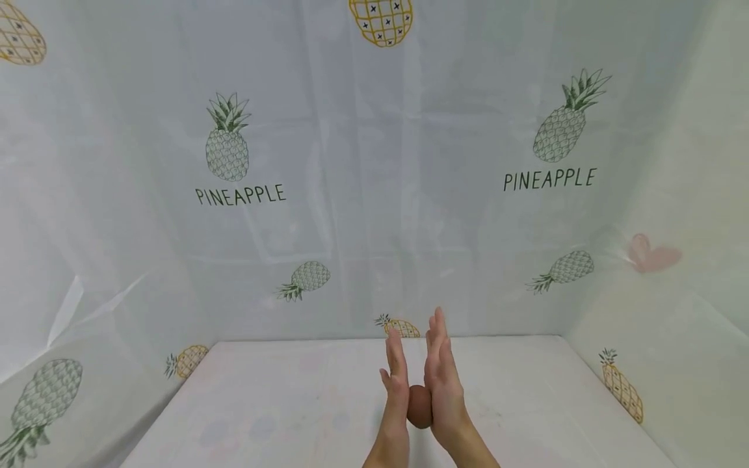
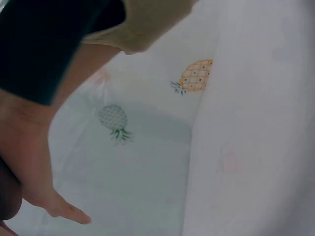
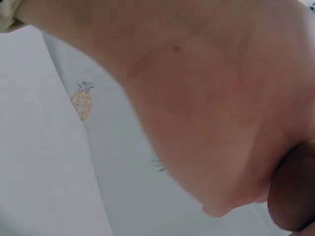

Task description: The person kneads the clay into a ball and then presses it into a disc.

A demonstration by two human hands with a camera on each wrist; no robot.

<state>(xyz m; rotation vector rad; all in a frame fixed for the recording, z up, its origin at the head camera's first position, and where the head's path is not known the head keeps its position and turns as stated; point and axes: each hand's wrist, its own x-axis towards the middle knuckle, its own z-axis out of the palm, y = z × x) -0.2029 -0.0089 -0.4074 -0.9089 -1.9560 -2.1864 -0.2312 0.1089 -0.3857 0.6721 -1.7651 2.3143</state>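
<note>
A smooth brown ball sits between my two upright palms, near the heels of the hands. Both hands have their fingers straight and pointing away from me. My left hand presses the ball from the left, its thumb sticking out a little. From the other side my right hand presses it with the palm. Part of the ball shows dark at the left edge of the left wrist view. In the right wrist view the ball lies against the right palm, cut off by the frame.
A pale table spreads below the hands, with faint coloured blotches on its left. Whitish sheeting printed with pineapples hangs behind it and along both sides. A dark band crosses the wrist in the left wrist view.
</note>
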